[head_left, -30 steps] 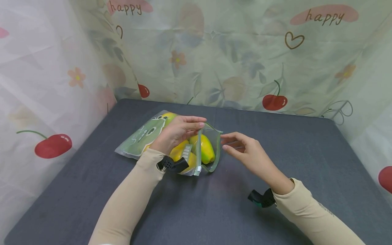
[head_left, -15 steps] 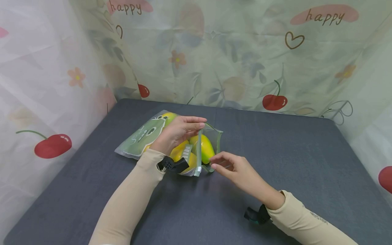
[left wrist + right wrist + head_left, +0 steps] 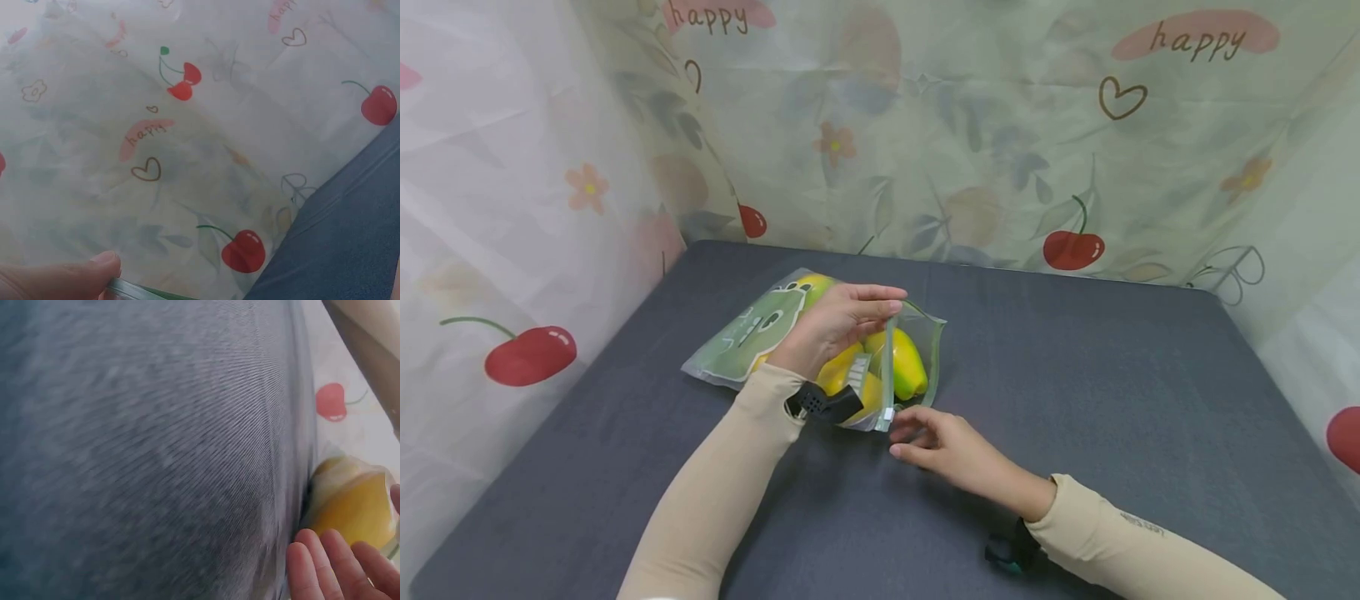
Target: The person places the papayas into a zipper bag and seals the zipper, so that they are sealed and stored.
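Observation:
A clear zip bag with a green cartoon animal print [image 3: 741, 337] lies on the table, its mouth parted at the right. Inside are several yellow-green fruits shaped like mangoes; one fruit [image 3: 907, 367] shows through the mouth. My left hand [image 3: 827, 329] lies over the bag and pinches the top of its zip edge between thumb and fingers. At the lower end of that edge sits a white zip slider [image 3: 888, 414]. Right beside the slider is my right hand [image 3: 951, 446], fingers loosely bent and thumb apart. In the right wrist view its fingers [image 3: 334, 569] overlap the bagged yellow fruit [image 3: 356, 509].
Dark grey cloth covers the table [image 3: 1120, 375]. A printed curtain [image 3: 925, 150] with cherries and hearts stands behind it and along both sides. Black wrist cameras sit on both forearms, the left one [image 3: 823, 403] close over the bag's near side.
My right hand has moved down and to the left, from the bag's far right lip to beside the zip slider. The left hand and the bag have stayed in place.

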`<state>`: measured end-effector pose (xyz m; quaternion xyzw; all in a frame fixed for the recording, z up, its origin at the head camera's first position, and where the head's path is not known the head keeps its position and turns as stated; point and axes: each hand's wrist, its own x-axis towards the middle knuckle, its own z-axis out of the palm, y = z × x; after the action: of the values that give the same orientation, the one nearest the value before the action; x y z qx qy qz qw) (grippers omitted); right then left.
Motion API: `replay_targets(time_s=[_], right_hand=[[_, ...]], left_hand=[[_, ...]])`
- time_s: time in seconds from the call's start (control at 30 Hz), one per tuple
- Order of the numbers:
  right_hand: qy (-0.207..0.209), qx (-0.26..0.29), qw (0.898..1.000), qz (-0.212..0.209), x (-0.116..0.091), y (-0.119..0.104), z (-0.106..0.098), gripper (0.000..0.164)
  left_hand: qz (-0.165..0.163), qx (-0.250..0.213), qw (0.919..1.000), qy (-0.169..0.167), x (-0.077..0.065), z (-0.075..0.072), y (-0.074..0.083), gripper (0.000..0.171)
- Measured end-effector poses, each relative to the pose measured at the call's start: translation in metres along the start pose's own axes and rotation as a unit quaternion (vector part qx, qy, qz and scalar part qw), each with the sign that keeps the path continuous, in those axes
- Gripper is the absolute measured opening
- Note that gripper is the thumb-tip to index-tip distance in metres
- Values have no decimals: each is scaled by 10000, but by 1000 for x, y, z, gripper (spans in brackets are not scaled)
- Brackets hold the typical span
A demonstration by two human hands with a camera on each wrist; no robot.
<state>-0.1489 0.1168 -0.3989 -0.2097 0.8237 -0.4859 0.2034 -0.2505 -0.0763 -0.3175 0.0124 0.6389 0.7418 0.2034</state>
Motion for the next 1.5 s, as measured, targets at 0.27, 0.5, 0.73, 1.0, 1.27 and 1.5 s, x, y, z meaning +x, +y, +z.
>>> replay_targets(time_s=[0.27,0.5,0.73,1.0,1.27,1.5], right_hand=[[121,988,9950,-4,9,-5,3,44],[319,1308,9909,-84,14,-5,4,36],[490,1419,9886,-146,18,-4,6,30],[574,1459,9876,-120,13,-3,0,31],[627,1366,9885,-196,11,0,-4,32],[690,1069,9918,-149,10,1,-6,30]], left_hand=[[-7,-4,10000,12,1,0,0,36],[6,-56,10000,7,2,2,1,37],[37,0,10000,-51,1,0,1,36],[89,913,9958,60,-17,-17,-1,34],[372,1860,9787,-779,-63,-18,-17,33],[-87,2081,9655,-1561,-92,-13,-57,30]])
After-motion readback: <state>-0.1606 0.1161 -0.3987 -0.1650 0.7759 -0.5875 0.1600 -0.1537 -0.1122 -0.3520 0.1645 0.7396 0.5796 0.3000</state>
